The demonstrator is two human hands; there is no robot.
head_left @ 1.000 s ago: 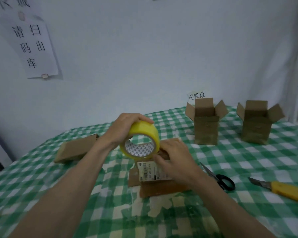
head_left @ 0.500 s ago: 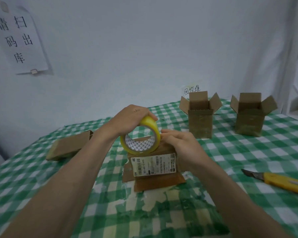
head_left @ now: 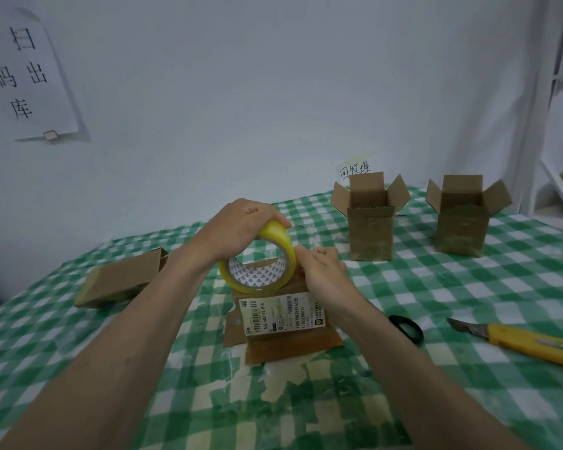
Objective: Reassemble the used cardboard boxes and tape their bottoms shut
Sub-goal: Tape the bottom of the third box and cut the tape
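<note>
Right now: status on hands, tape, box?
Left hand grips tape roll. Right hand pinches at roll's edge. Labelled box under both, flaps down. Nothing in the way.

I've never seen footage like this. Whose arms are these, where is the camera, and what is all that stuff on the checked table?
There is no machine here: these are a person's two bare arms, filmed by one wide-angle camera worn on the head, looking forward and down.

The left hand grips a yellow tape roll from above. The right hand pinches at the roll's edge, seemingly picking at the tape's end. Right under the roll stands a cardboard box with a shipping label; it rests on the table with the green checked cloth.

At the back stand two open boxes, flaps up. A flattened box lies to the left. On the right are black scissors, partly hidden by the forearm, and a yellow utility knife.
</note>
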